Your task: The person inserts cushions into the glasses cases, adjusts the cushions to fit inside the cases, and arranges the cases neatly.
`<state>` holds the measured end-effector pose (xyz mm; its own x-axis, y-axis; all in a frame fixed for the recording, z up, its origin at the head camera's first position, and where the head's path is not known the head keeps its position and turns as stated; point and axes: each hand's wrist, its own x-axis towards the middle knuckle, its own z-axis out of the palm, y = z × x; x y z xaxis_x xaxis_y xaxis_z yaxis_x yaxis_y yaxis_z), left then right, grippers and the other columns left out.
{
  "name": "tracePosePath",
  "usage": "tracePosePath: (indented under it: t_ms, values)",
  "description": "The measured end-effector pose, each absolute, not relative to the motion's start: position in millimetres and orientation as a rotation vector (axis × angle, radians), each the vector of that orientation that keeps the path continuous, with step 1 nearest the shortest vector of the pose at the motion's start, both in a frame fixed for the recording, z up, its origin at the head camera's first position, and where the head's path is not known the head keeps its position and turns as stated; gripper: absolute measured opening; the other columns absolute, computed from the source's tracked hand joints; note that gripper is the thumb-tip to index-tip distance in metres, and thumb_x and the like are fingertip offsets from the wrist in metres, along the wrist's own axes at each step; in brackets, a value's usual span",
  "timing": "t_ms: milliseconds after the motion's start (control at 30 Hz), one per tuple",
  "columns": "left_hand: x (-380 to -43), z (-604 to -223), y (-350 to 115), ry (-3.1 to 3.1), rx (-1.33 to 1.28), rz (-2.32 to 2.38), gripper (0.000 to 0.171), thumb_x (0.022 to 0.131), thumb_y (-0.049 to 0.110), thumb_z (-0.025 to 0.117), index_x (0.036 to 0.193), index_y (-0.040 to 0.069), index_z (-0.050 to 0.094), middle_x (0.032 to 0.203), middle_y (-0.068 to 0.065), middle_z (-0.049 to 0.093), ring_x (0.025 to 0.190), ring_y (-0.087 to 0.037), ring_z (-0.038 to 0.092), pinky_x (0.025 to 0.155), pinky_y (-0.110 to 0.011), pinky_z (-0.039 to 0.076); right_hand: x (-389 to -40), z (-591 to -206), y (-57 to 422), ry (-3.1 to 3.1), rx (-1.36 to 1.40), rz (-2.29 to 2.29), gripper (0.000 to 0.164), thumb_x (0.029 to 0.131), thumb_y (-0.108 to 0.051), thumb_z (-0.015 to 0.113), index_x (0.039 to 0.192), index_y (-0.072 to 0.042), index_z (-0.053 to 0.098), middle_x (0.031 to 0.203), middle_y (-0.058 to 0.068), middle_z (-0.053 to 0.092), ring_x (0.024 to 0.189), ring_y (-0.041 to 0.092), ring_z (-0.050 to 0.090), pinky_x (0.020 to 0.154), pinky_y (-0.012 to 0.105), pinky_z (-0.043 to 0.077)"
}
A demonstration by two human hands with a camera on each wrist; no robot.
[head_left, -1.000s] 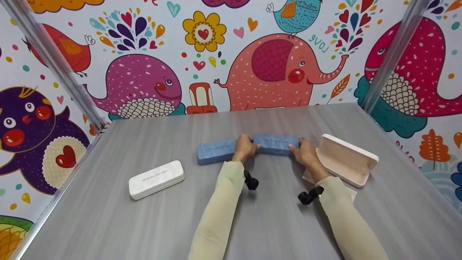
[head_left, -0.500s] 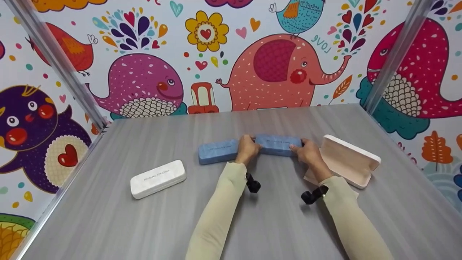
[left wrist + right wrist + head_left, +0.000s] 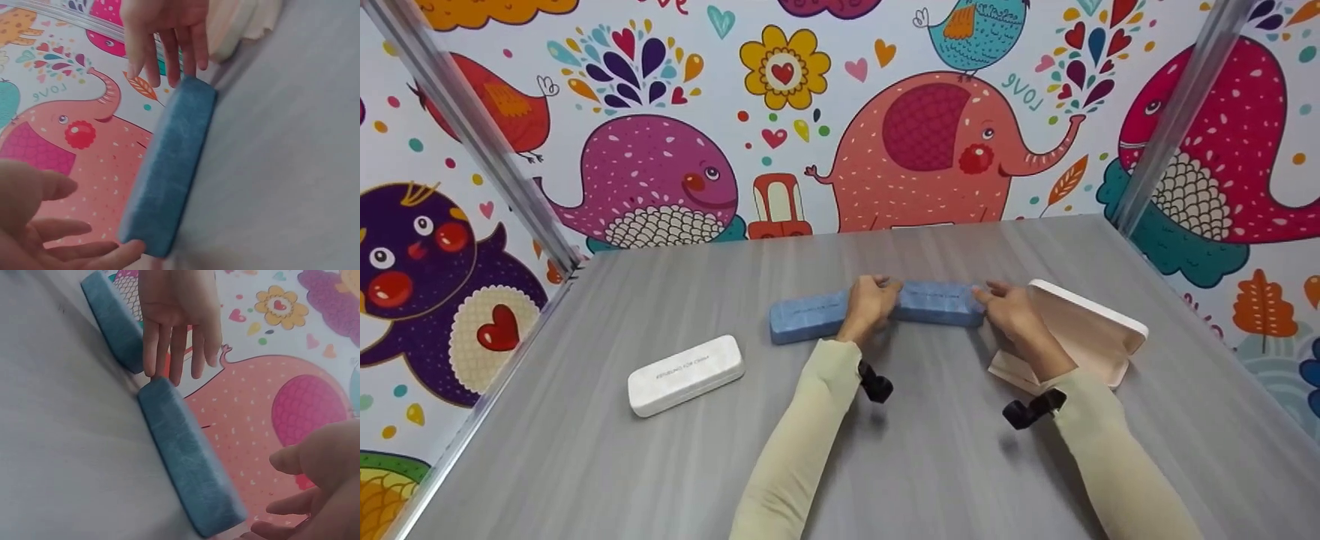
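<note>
Two blue hard glasses cases lie closed on the table in the head view. The right blue case (image 3: 936, 303) sits between my hands, one at each end. My left hand (image 3: 871, 307) has loosely spread fingers, with a fingertip (image 3: 134, 247) right at the near end of that case in the left wrist view. My right hand (image 3: 1016, 319) is likewise spread at the opposite end; in the right wrist view its thumb (image 3: 287, 460) stands apart from the case. The left blue case (image 3: 808, 318) lies just left of my left hand, which overlaps its end.
A closed white glasses case (image 3: 687, 375) lies at the left. At the right, a white case (image 3: 1091, 337) with a pale pink lining stands open, and a pale cloth (image 3: 1009, 369) lies partly under my right forearm. A patterned wall (image 3: 787, 150) rises behind the table (image 3: 675, 465).
Both hands have let go of the right blue case; the right hand has drawn slightly to the right and its fingers have spread. The case stays nearly in place.
</note>
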<state>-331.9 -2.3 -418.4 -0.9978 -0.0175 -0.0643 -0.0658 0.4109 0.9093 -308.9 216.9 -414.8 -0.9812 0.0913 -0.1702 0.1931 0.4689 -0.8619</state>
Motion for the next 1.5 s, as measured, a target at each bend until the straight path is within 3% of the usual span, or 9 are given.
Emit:
tracePosePath:
  t_ms: [133, 267, 367, 467, 567, 667, 800, 1067, 1500]
  values:
    - [-329, -413, -6, 2.615, -0.114, 1.678, 0.046, 0.1, 0.044, 0.058, 0.132, 0.012, 0.066, 0.131, -0.008, 0.068, 0.12, -0.021, 0.064, 0.1, -0.039, 0.053, -300, -408, 220, 2.524, 0.203, -1.706, 0.06, 0.106, -0.024, 0.047, 0.152, 0.008, 0.03, 0.156, 0.031, 0.035, 0.143, 0.04, 0.037, 0.118, 0.047, 0.034]
    - [-323, -409, -8, 2.565, -0.165, 1.716, 0.054, 0.099, 0.057, 0.054, 0.124, 0.013, 0.071, 0.111, -0.004, 0.071, 0.102, -0.018, 0.065, 0.09, -0.037, 0.055, -290, -403, 227, 2.489, 0.147, -1.737, 0.06, 0.106, -0.026, 0.048, 0.152, 0.007, 0.031, 0.154, 0.031, 0.036, 0.143, 0.042, 0.036, 0.116, 0.05, 0.038]
    - [-316, -409, -7, 2.45, -0.173, 1.772, 0.058, 0.099, 0.059, 0.051, 0.118, 0.008, 0.07, 0.1, -0.006, 0.067, 0.094, -0.023, 0.065, 0.085, -0.041, 0.056, -282, -402, 234, 2.545, 0.104, -1.681, 0.059, 0.106, -0.029, 0.049, 0.15, 0.007, 0.035, 0.151, 0.031, 0.042, 0.137, 0.042, 0.043, 0.109, 0.047, 0.046]
    - [-308, -411, -4, 2.343, -0.141, 1.8, 0.057, 0.099, 0.058, 0.052, 0.121, 0.008, 0.068, 0.106, -0.01, 0.069, 0.099, -0.03, 0.069, 0.086, -0.047, 0.058, -274, -404, 241, 2.66, 0.056, -1.601, 0.055, 0.105, -0.028, 0.051, 0.145, 0.009, 0.043, 0.144, 0.032, 0.05, 0.128, 0.037, 0.052, 0.096, 0.03, 0.051]
    - [-302, -415, 0, 2.28, -0.08, 1.812, 0.053, 0.098, 0.053, 0.057, 0.129, 0.011, 0.065, 0.117, -0.013, 0.07, 0.103, -0.033, 0.071, 0.086, -0.049, 0.058, -266, -406, 248, 2.743, 0.031, -1.529, 0.051, 0.104, -0.028, 0.054, 0.139, 0.01, 0.05, 0.135, 0.03, 0.058, 0.117, 0.028, 0.059, 0.084, 0.017, 0.046]
    - [-298, -420, 5, 2.261, 0.01, 1.786, 0.048, 0.099, 0.046, 0.06, 0.131, 0.011, 0.063, 0.122, -0.014, 0.069, 0.103, -0.032, 0.072, 0.084, -0.048, 0.059, -257, -407, 253, 2.757, 0.026, -1.518, 0.049, 0.102, -0.028, 0.057, 0.133, 0.01, 0.055, 0.121, 0.024, 0.067, 0.099, 0.015, 0.063, 0.078, 0.014, 0.046]
    - [-293, -423, 15, 2.254, 0.108, 1.714, 0.043, 0.098, 0.037, 0.065, 0.131, 0.01, 0.062, 0.121, -0.018, 0.07, 0.099, -0.031, 0.074, 0.079, -0.045, 0.061, -245, -409, 263, 2.777, 0.016, -1.482, 0.047, 0.1, -0.028, 0.061, 0.127, 0.011, 0.06, 0.107, 0.016, 0.07, 0.084, 0.003, 0.059, 0.071, 0.015, 0.048]
    - [-282, -429, 41, 2.24, 0.242, 1.574, 0.037, 0.096, 0.016, 0.069, 0.13, 0.004, 0.062, 0.105, -0.024, 0.074, 0.089, -0.035, 0.075, 0.068, -0.04, 0.062, -219, -411, 287, 2.965, -0.013, -1.176, 0.043, 0.098, -0.031, 0.065, 0.119, 0.007, 0.067, 0.114, 0.027, 0.068, 0.1, 0.027, 0.062, 0.073, 0.021, 0.046]
    - [-270, -429, 81, 2.297, 0.229, 1.415, 0.029, 0.091, 0.012, 0.074, 0.119, 0.006, 0.069, 0.091, -0.018, 0.075, 0.071, -0.021, 0.069, 0.07, -0.041, 0.062, -198, -420, 318, 2.866, 0.044, -1.11, 0.04, 0.093, -0.026, 0.072, 0.116, 0.007, 0.067, 0.106, 0.022, 0.067, 0.094, 0.028, 0.057, 0.066, 0.023, 0.046]
